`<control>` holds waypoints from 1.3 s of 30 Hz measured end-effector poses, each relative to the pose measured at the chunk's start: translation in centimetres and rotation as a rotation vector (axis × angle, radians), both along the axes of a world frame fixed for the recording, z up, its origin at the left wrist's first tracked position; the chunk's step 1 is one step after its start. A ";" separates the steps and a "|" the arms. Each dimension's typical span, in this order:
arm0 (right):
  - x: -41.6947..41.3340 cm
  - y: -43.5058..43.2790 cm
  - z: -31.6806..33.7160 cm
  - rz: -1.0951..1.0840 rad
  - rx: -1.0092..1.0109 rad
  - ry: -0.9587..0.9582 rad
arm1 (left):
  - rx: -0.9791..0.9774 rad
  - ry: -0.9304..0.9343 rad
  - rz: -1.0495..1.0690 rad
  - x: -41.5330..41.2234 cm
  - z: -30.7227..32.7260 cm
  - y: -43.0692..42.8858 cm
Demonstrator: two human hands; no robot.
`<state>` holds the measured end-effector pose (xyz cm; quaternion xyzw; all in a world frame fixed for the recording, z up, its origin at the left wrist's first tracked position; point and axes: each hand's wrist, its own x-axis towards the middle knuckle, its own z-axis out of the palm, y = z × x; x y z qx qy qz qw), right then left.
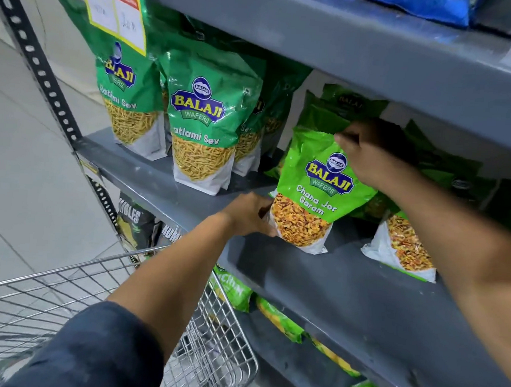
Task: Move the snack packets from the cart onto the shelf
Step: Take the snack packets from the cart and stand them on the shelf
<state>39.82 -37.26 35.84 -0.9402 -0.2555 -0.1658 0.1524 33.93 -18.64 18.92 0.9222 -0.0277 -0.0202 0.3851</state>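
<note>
A light green Chana Jor Garam packet stands upright on the grey shelf. My left hand grips its lower left corner. My right hand pinches its top right edge. More packets of the same kind stand behind it and one leans to its right. Darker green Ratlami Sev packets stand in a row further left on the same shelf. The wire cart is at the lower left; its inside is mostly hidden by my left arm.
The grey shelf above hangs low over the packets and bears blue bags. A yellow price tag hangs at the top left. Lower shelves hold more green and dark packets. A perforated metal upright marks the rack's left end, beside tiled floor.
</note>
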 end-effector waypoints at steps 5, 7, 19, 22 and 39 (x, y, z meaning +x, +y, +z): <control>-1.0 -1.2 -0.5 0.089 -0.025 -0.189 | -0.108 0.033 0.032 -0.2 -0.7 0.0; -1.5 -2.0 -0.2 0.075 0.006 -0.268 | -0.228 0.066 0.031 -0.8 -0.6 0.1; -10.6 -0.2 -9.5 0.651 0.029 -0.329 | -0.381 -0.171 0.881 -18.1 -6.3 12.4; -15.4 3.4 -13.4 0.853 0.012 -0.089 | -0.258 0.001 1.034 -24.1 -9.5 15.5; -24.4 22.9 -37.1 0.794 -0.586 1.093 | -1.049 0.853 1.683 -39.9 -26.1 8.6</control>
